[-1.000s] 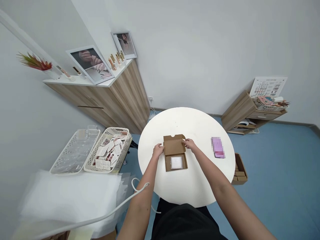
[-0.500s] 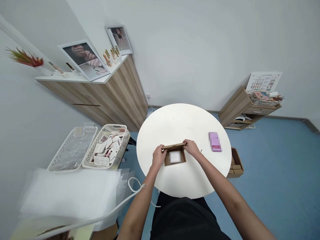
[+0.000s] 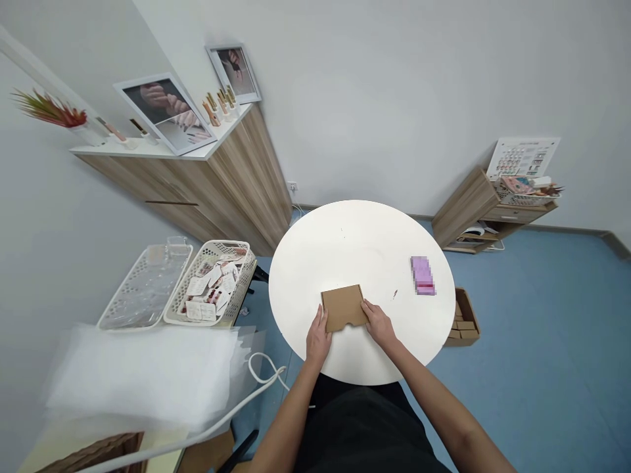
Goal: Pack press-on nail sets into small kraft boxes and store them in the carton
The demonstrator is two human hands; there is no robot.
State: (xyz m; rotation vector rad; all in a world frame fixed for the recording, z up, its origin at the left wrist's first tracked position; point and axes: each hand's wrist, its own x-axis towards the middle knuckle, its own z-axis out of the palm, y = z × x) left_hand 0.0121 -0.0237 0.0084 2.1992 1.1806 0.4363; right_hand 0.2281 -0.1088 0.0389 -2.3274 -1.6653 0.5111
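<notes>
- While the left hand (image 3: 318,336) and right hand (image 3: 378,323) have it by its two short sides, the cardboard box (image 3: 342,303) is a bit left of centre on the round white bench (image 3: 365,249), toward the near edge.
- Lid (image 3: 340,316) is down, cut-out facing the near bench edge. Can't tell if it's tucked in, or if the base is slightly lifted.
- Left hand: partly closed, thumb up along the box's left side, other fingers mostly hidden.
- Right hand: partly closed round the right side, fingers partly under, thumb at the lid edge.
- Purple item (image 3: 422,276), pixelated, near the bench's right edge, well apart from the box.
- Small dark mark (image 3: 395,294) on the bench, between right hand and purple item.
- Open carton (image 3: 462,341) on the floor, just off the bench's right edge, brown boxes inside.
- Off the left edge: white basket (image 3: 241,286) full of cards and packets; beside it, a second basket (image 3: 132,279) with clear plastic.
- Nearer the person on that side: translucent white sheets (image 3: 148,374), white cable (image 3: 221,420) crossing in front.
</notes>
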